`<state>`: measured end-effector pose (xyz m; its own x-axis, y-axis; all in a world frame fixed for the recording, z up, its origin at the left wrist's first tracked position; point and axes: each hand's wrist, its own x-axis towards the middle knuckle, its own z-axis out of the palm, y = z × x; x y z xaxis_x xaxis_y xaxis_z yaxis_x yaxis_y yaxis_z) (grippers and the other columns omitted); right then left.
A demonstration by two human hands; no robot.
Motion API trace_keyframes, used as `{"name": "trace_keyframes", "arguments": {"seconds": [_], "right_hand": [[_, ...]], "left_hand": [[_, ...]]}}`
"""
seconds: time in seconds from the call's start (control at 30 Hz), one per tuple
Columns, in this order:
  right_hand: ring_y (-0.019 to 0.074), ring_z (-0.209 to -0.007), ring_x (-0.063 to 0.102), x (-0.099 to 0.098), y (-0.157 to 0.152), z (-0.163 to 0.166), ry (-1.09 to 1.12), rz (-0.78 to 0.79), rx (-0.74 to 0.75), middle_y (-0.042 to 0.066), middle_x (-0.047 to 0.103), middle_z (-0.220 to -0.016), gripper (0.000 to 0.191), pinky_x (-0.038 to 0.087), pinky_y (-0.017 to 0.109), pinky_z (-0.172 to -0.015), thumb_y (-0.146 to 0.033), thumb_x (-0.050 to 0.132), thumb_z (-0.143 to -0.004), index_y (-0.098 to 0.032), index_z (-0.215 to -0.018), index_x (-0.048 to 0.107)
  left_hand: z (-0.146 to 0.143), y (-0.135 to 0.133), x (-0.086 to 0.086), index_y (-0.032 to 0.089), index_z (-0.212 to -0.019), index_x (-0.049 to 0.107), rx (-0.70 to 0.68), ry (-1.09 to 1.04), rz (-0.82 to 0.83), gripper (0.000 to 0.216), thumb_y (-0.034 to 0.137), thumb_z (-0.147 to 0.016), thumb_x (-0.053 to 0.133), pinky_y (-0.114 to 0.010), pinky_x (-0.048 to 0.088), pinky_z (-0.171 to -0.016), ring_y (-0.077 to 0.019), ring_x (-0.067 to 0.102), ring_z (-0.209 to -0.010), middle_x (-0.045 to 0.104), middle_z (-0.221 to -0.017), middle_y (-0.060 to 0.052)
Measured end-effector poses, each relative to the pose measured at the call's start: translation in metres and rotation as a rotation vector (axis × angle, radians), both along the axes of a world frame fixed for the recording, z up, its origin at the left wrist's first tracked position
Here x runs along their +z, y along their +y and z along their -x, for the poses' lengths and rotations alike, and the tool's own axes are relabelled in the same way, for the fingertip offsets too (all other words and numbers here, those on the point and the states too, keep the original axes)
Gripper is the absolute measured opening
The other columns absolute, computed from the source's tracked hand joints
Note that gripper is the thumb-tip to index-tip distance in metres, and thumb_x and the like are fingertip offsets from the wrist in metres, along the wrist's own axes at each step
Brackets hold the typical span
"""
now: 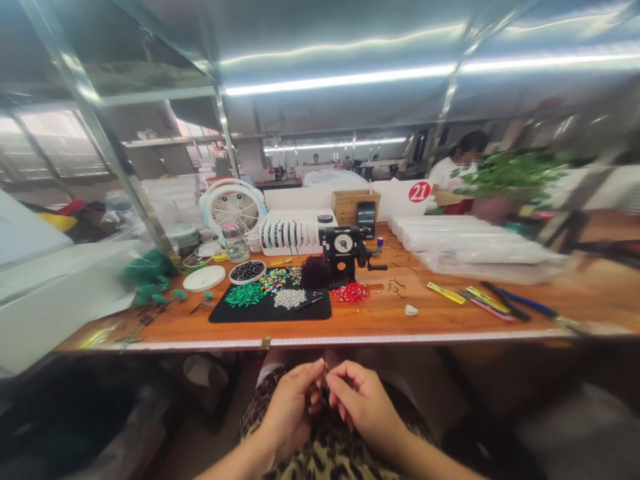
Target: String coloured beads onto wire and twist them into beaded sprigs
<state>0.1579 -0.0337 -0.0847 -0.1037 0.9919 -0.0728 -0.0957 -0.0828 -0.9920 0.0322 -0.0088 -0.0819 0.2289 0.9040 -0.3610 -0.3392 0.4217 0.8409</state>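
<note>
Both hands are raised over my lap, just short of the table's front edge. My left hand (298, 399) is closed, thumb and forefinger pinched on something too small to make out. Close beside it, fingertips almost meeting, my right hand (361, 399) is pinched in the same way. Whatever lies between them is tiny. Beyond the hands a black mat (315, 312) carries green tube-like pieces (244, 295), silver beads (290, 299) and mixed coloured beads (274, 280). A white dish of black beads (248, 271) sits at its back edge.
A black hand-cranked machine (345, 250) stands behind red beads (351, 292). On the right lie yellow cutters (446, 293), blue-handled pliers (530, 301) and plastic-wrapped rolls (465, 240). A fan (235, 210) and a glass jar (236, 243) stand back left. Another person (453, 167) sits beyond a plant.
</note>
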Motion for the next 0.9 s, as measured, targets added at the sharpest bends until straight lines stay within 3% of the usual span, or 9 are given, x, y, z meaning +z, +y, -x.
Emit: {"name": "trace_keyframes", "arguments": {"seconds": [0.2,0.33,0.53,0.67,0.9], "right_hand": [[0.0054,-0.038,0.037,0.001,-0.004,-0.002,0.020,0.003,-0.008,-0.004,0.049,-0.050,0.029,0.028,0.017,-0.036,-0.042,0.055,-0.079,-0.017,-0.066,0.049],[0.0062,-0.043,0.040,0.003,-0.007,-0.004,0.043,-0.049,0.002,-0.003,0.050,-0.053,0.033,0.031,0.018,-0.040,-0.045,0.056,-0.080,-0.016,-0.066,0.049],[0.0062,-0.044,0.041,0.002,-0.003,-0.002,0.113,-0.114,-0.046,-0.003,0.050,-0.055,0.032,0.032,0.017,-0.041,-0.046,0.058,-0.080,-0.016,-0.068,0.052],[0.0055,-0.038,0.038,-0.004,0.007,0.003,0.110,-0.049,-0.047,-0.004,0.050,-0.054,0.039,0.029,0.017,-0.034,-0.054,0.058,-0.075,-0.015,-0.071,0.054],[0.0049,-0.036,0.038,-0.012,0.011,0.005,0.050,0.056,-0.026,-0.005,0.049,-0.049,0.045,0.027,0.015,-0.033,-0.059,0.060,-0.069,-0.016,-0.068,0.049]], "left_hand": [[-0.001,-0.003,0.005,0.014,-0.051,0.050,-0.013,0.001,-0.022,0.034,0.036,-0.063,0.073,-0.019,0.014,-0.038,-0.0036,0.027,-0.035,0.037,-0.039,0.007],[-0.002,-0.008,0.015,0.014,-0.054,0.054,-0.049,0.089,-0.071,0.032,0.039,-0.063,0.072,-0.020,0.015,-0.038,-0.0038,0.028,-0.035,0.046,-0.041,0.004],[0.000,-0.011,0.032,0.014,-0.057,0.058,-0.063,0.230,-0.350,0.029,0.038,-0.066,0.072,-0.021,0.033,-0.050,-0.0091,0.044,-0.051,0.056,-0.055,0.000],[-0.002,-0.004,0.024,0.014,-0.062,0.060,0.012,0.183,-0.182,0.031,0.043,-0.065,0.070,-0.019,0.027,-0.043,-0.0070,0.036,-0.045,0.049,-0.050,0.003],[-0.002,0.000,0.015,0.016,-0.049,0.047,0.117,0.046,0.008,0.037,0.039,-0.057,0.076,-0.018,0.018,-0.039,-0.0043,0.024,-0.039,0.034,-0.042,0.008]]}}
